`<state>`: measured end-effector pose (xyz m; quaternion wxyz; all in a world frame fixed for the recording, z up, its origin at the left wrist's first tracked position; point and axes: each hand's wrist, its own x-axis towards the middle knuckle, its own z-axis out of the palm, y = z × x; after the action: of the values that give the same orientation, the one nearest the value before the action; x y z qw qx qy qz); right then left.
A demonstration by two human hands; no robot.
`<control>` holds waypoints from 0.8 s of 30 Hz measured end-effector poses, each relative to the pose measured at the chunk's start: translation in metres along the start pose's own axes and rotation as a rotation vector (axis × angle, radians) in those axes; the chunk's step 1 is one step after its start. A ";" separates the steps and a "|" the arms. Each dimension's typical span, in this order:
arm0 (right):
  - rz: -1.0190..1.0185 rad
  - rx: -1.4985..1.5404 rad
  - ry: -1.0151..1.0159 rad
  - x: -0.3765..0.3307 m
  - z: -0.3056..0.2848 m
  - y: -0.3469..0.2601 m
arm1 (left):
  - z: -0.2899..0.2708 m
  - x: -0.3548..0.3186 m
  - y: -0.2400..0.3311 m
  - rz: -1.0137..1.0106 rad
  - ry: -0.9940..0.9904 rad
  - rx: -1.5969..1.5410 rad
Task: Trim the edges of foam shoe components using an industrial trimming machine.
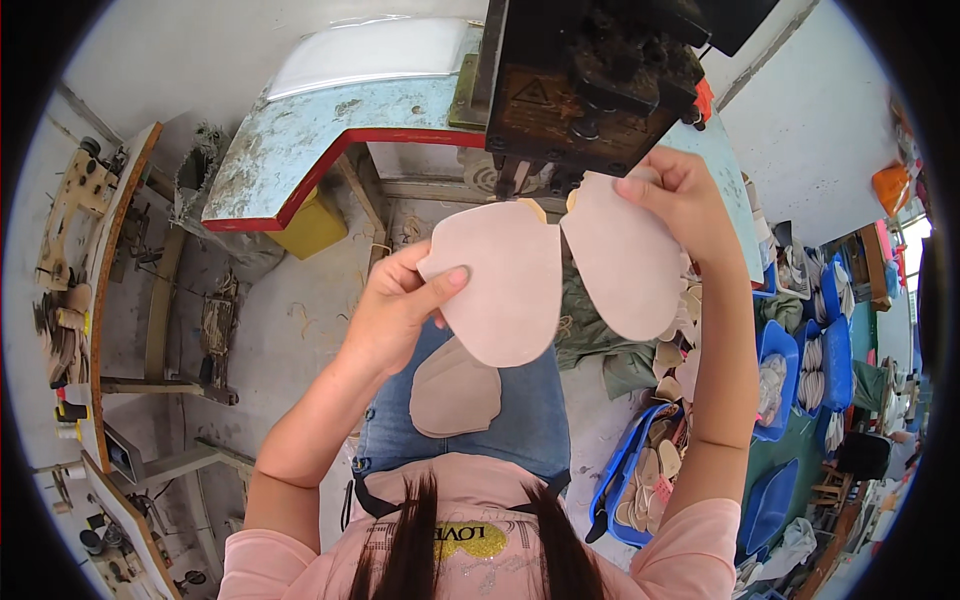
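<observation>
My left hand (395,305) pinches the left edge of a pale pink, oval leather piece (500,285). A second pale pink piece (625,255) is held at its top by my right hand (680,200). Both pieces meet under the head of a dark, worn machine (590,80) with a light blue arm (330,130). Several more pink pieces (455,390) lie stacked on my lap, on blue jeans.
Blue plastic baskets (640,480) with several cut pieces stand at my right, with more blue trays (785,370) farther right. A yellow bin (310,230) sits under the machine arm. A wooden workbench (85,280) with tools runs along the left.
</observation>
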<state>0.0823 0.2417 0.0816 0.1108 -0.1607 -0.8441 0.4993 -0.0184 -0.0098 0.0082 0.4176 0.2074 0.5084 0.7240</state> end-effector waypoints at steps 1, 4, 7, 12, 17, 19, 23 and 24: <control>-0.029 0.044 -0.006 0.005 -0.001 0.000 | 0.002 -0.002 -0.002 -0.001 0.000 0.002; -0.089 0.056 -0.001 0.018 -0.001 -0.008 | 0.014 -0.004 -0.014 -0.001 -0.012 -0.098; -0.171 0.085 0.017 0.033 0.006 -0.008 | 0.023 -0.004 -0.020 -0.025 -0.015 -0.211; -0.216 0.151 0.004 0.037 0.014 -0.018 | 0.016 -0.008 -0.017 -0.011 0.008 -0.221; -0.199 0.134 -0.035 0.035 0.019 -0.011 | -0.014 -0.005 -0.001 0.124 0.142 0.013; -0.204 0.101 -0.030 0.032 0.020 -0.006 | -0.028 0.002 0.009 0.299 0.214 0.238; -0.214 0.210 0.080 0.023 0.023 -0.004 | -0.028 0.017 0.017 0.477 0.421 0.242; -0.217 0.206 0.079 0.019 0.021 -0.005 | -0.037 0.019 0.004 0.381 0.364 0.292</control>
<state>0.0569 0.2294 0.0765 0.2133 -0.0757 -0.7957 0.5618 -0.0574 -0.0161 -0.0054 0.1421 0.2238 0.6254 0.7339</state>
